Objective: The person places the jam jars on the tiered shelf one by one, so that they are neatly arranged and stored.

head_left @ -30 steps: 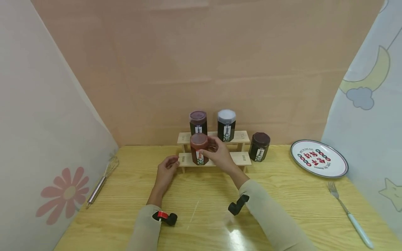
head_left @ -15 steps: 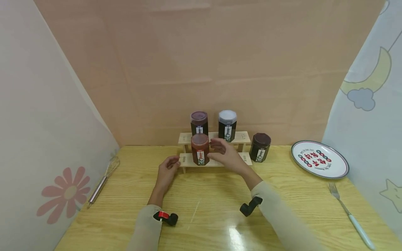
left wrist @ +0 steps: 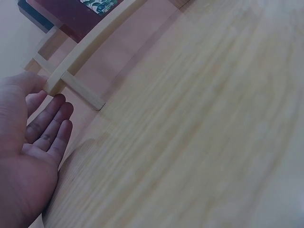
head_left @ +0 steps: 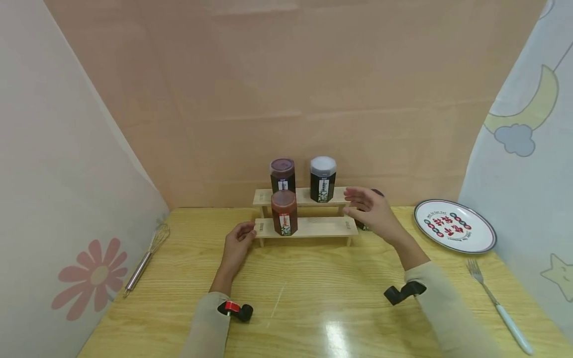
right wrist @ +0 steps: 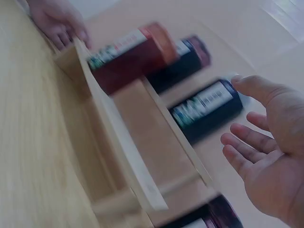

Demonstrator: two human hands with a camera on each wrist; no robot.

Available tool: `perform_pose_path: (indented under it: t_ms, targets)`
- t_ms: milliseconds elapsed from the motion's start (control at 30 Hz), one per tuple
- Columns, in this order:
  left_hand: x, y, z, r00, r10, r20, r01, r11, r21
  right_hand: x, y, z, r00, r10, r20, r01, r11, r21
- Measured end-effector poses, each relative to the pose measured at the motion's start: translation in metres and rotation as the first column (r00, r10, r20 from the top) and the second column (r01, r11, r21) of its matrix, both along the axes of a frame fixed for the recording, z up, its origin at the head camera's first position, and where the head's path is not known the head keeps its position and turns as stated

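Note:
A small two-step wooden rack (head_left: pixel 320 227) stands on the table. My left hand (head_left: pixel 238 243) pinches the left end of its lower step; in the left wrist view, fingertips (left wrist: pixel 63 108) lie below that end. A jar with a reddish lid (head_left: pixel 284 215) sits upright on the lower step. Behind it, on the upper step, are a purple-lidded jar (head_left: pixel 282 174) and a white-lidded jar (head_left: pixel 323 180). My right hand (head_left: pixel 373 214) holds nothing, fingers apart, and is right of the rack. It mostly hides a dark-lidded jar (head_left: pixel 379 192) in the head view.
A whisk (head_left: pixel 147 258) lies at the left. On the right are a plate with red lettering (head_left: pixel 429 239) and a fork with a pale handle (head_left: pixel 510 323). Papered walls bound the table at the back and both sides.
My right hand has let go of the reddish-lidded jar on the lower step and moved right, in front of the dark-lidded jar. My left hand has stayed at the rack's end.

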State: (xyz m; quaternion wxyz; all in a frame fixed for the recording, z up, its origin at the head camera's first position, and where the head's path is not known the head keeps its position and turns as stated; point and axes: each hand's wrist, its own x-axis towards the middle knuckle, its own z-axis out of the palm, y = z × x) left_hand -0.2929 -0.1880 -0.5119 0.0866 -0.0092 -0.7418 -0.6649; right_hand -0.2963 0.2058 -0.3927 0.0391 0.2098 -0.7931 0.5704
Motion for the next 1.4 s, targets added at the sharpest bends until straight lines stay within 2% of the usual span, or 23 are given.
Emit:
perform_pose_path:
  t_ms: [167,367,533,667,933,1100,1400]
  targets:
    - [0.0,-0.002,0.0,1.0,-0.002,0.014,0.002,1.0,-0.003,-0.002,0.029,0.003,0.997,-0.069,0.02,0.069,0.998,-0.006]
    - [0.001,-0.004,0.001,1.0,0.0,0.029,0.0,1.0,-0.002,-0.006,0.053,0.002,0.982,-0.186,0.014,0.184,0.98,0.077]
    - [0.0,-0.004,0.001,1.0,-0.005,0.016,0.005,1.0,0.001,-0.017,0.069,-0.01,0.965,-0.263,0.02,0.261,0.962,0.078]
    - [-0.002,-0.003,0.001,1.0,-0.014,0.011,0.014,1.0,0.008,-0.026,0.079,-0.023,0.957,-0.288,0.037,0.286,0.956,0.061]
    - [-0.003,-0.001,0.001,1.0,-0.005,-0.007,0.005,1.0,0.004,-0.037,0.08,-0.049,0.957,-0.264,0.123,0.26,0.964,0.047]
    - [-0.003,-0.001,0.0,1.0,-0.003,0.0,0.003,1.0,-0.003,-0.041,0.072,-0.058,0.953,-0.258,0.161,0.259,0.966,0.02]
    - [-0.004,-0.001,0.0,1.0,-0.013,0.023,0.013,1.0,0.022,-0.04,0.059,-0.07,0.936,-0.335,0.109,0.335,0.942,0.016]
